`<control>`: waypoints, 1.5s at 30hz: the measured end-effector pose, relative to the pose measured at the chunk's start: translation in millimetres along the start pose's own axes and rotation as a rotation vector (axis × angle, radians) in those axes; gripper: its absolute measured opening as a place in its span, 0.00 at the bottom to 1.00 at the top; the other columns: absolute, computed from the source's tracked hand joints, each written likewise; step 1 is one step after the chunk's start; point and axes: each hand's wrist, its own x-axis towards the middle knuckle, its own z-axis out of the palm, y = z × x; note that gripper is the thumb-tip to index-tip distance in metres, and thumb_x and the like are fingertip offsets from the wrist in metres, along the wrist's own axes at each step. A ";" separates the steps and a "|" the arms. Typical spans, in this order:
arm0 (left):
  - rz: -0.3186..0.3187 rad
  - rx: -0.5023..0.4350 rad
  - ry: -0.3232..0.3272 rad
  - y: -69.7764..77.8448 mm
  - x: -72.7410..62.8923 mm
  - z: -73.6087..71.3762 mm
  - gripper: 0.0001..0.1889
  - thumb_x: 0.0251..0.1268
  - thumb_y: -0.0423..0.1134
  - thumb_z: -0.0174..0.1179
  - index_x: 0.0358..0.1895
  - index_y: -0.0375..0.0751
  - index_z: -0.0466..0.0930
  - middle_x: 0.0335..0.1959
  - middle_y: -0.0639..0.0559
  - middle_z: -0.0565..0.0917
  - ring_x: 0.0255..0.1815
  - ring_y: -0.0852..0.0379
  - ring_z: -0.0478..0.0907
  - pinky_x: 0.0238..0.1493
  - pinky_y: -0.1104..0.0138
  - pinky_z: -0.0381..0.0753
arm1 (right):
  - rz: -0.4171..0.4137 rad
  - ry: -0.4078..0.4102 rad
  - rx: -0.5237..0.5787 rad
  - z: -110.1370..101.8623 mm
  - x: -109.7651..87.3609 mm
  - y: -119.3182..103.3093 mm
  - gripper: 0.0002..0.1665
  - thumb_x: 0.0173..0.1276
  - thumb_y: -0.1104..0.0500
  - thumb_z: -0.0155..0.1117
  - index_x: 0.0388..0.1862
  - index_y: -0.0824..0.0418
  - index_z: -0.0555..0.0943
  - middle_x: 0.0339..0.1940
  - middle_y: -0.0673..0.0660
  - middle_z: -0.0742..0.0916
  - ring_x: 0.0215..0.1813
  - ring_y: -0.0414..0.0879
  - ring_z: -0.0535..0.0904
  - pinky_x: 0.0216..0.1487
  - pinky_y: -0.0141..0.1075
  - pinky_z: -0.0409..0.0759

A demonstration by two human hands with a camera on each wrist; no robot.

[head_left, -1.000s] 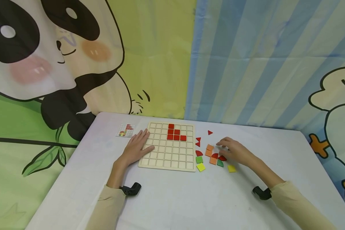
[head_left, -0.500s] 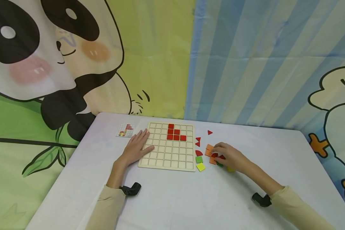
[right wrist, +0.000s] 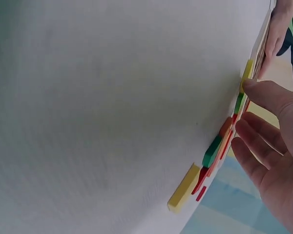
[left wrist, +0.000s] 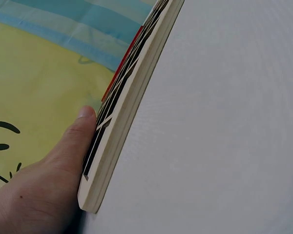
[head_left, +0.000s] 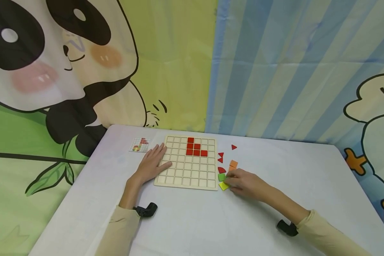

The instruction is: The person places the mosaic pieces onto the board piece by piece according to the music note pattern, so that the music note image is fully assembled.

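Left hand [head_left: 149, 165]: thumb spread, on left edge of wooden grid board [head_left: 183, 174].
Right hand [head_left: 247, 184]: I see fingers parted by yellow square tile [head_left: 223, 186], right of board.

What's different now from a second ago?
The right hand moved left, toward the wooden board, reaching the green square and yellow square beside it. No piece has visibly been picked up. The left hand stayed on the board's edge, and the red squares on it stayed put.

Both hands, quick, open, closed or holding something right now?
Left hand: open, resting on the left edge of the board.
Right hand: open, near the yellow square; contact can't be told.
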 end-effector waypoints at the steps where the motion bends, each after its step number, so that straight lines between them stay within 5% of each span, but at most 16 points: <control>1: -0.001 0.001 0.000 0.0 -0.1 -0.2 0.46 0.76 0.61 0.56 0.84 0.37 0.49 0.87 0.44 0.47 0.88 0.42 0.40 0.85 0.46 0.38 | 0.014 0.007 0.006 -0.9 0.5 1.5 0.17 0.60 0.63 0.79 0.49 0.55 0.89 0.49 0.55 0.87 0.48 0.47 0.82 0.43 0.33 0.86; 12: -0.005 -0.003 -0.003 -1.9 -1.7 -0.2 0.45 0.76 0.61 0.55 0.84 0.38 0.49 0.87 0.44 0.47 0.88 0.42 0.40 0.85 0.45 0.38 | 0.215 0.005 0.122 -10.2 14.0 16.1 0.19 0.65 0.62 0.76 0.55 0.61 0.88 0.54 0.58 0.86 0.51 0.51 0.83 0.48 0.41 0.88; 26: 0.017 0.000 0.015 -1.5 -1.9 4.9 0.45 0.76 0.60 0.56 0.83 0.36 0.51 0.86 0.42 0.49 0.87 0.40 0.42 0.85 0.44 0.40 | 0.328 -0.159 0.148 -5.5 73.5 49.8 0.19 0.72 0.67 0.66 0.60 0.67 0.85 0.62 0.64 0.86 0.65 0.60 0.80 0.65 0.52 0.82; 34: 0.015 -0.007 0.006 2.5 0.5 2.4 0.45 0.76 0.60 0.56 0.84 0.38 0.49 0.87 0.44 0.47 0.88 0.42 0.40 0.85 0.46 0.37 | 0.312 -0.145 0.152 -1.7 80.6 60.0 0.12 0.71 0.70 0.67 0.51 0.68 0.88 0.51 0.63 0.87 0.53 0.57 0.84 0.56 0.45 0.87; 45: 0.013 0.008 0.011 0.1 -0.8 0.9 0.45 0.75 0.59 0.57 0.83 0.37 0.50 0.87 0.43 0.48 0.87 0.41 0.41 0.85 0.45 0.38 | 0.246 -0.147 0.168 -6.5 81.0 65.8 0.14 0.68 0.70 0.70 0.52 0.70 0.88 0.46 0.62 0.86 0.45 0.52 0.83 0.50 0.41 0.88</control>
